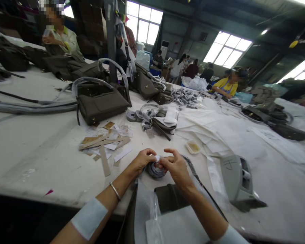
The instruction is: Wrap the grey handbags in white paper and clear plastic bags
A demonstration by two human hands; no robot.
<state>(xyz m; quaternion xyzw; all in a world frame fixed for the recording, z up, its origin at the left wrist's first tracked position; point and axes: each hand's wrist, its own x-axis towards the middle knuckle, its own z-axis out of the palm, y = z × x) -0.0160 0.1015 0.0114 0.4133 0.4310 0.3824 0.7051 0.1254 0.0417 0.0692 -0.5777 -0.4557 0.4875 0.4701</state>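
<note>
Just in front of me, a rolled-up grey strap, apparently in clear wrap, lies between my two hands. A small white piece, perhaps tape or paper, shows at its top edge. My left hand pinches the coil from the left, thumb and fingers close to the white piece. From the right, my right hand is closed on the coil, its index finger raised; part of the grip is hidden. Nearer to me is a dark olive bag with white sheeting and clear plastic over it.
A grey tape dispenser stands to the right, near a small dish with something yellowish. Card strips are scattered left. Beyond are a dark handbag, several rolled straps and white sheets. Co-workers are farther back.
</note>
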